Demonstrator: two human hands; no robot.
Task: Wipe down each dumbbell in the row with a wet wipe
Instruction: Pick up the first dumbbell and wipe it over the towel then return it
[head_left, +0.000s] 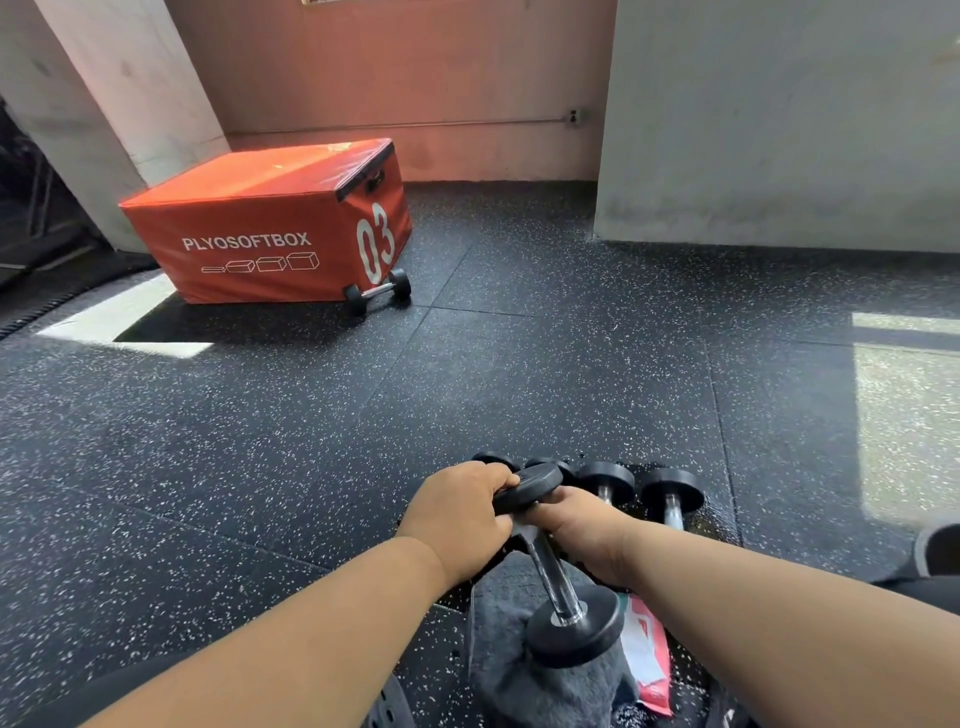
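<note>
Bright daylight patches, dim floor (311, 441), wide-angle edge distortion

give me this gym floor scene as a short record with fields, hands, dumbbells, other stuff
left hand: left hand grips the far head of the lifted dumbbell
right hand: right hand holds the same dumbbell near that head; a wipe is not clearly visible
lifted dumbbell: tilted, near head over a grey towel
row: dumbbell row lies on the floor beyond the hands
wipe pack: red and white packet beside the towel
far dumbbell: stray dumbbell against the orange plyo box
floor: speckled black rubber floor
</note>
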